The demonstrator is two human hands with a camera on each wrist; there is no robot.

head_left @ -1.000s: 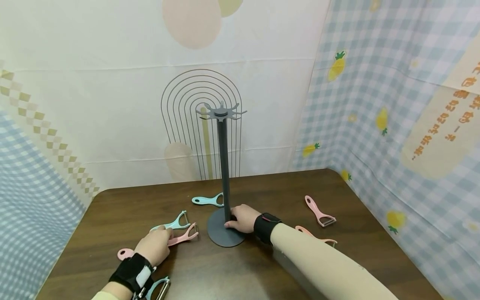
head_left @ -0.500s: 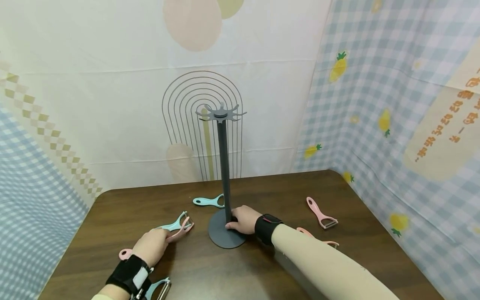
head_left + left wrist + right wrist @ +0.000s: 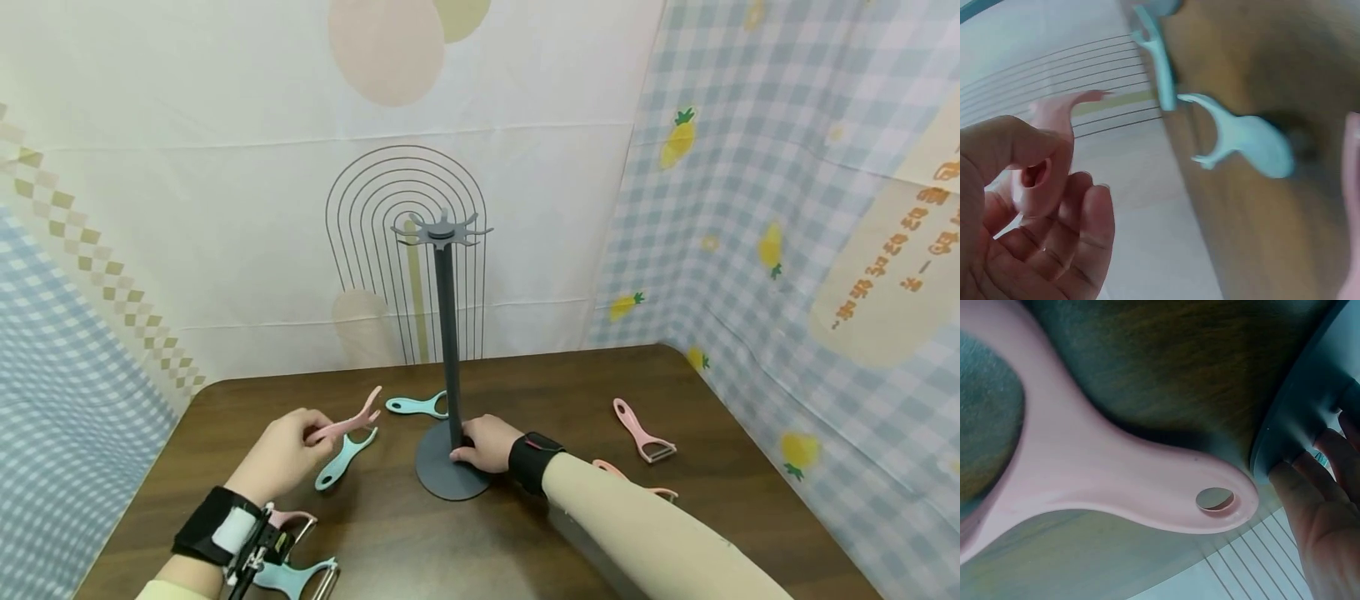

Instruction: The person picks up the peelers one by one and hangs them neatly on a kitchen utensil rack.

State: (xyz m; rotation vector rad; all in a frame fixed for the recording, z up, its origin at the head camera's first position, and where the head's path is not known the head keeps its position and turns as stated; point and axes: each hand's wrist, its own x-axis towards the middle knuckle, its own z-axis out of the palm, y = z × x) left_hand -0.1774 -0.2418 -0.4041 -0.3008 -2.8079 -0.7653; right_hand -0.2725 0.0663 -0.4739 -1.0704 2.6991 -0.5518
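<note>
My left hand (image 3: 281,454) pinches a pink peeler (image 3: 347,427) by its handle, held up above the table. In the left wrist view, thumb and fingers press around the pink peeler (image 3: 1044,172) near its hanging hole. Below it lies a light blue peeler (image 3: 347,458); another blue peeler (image 3: 412,405) lies behind the stand's pole. A grey stand (image 3: 447,333) rises mid-table, topped by a ring of hooks. My right hand (image 3: 491,442) holds the stand low at its pole, fingertips on the round base (image 3: 1291,412).
By my left wrist lie a pink peeler (image 3: 294,518) and a blue peeler (image 3: 288,577), both partly covered. At the right are a pink peeler (image 3: 641,429) and another (image 3: 609,468) partly behind my right forearm. A patterned cloth (image 3: 247,250) hangs behind the brown table (image 3: 525,550).
My left hand has lifted the pink peeler off the table, turning it up and leftward. The blue peeler beneath it has swung round. My right hand stays at the stand's foot.
</note>
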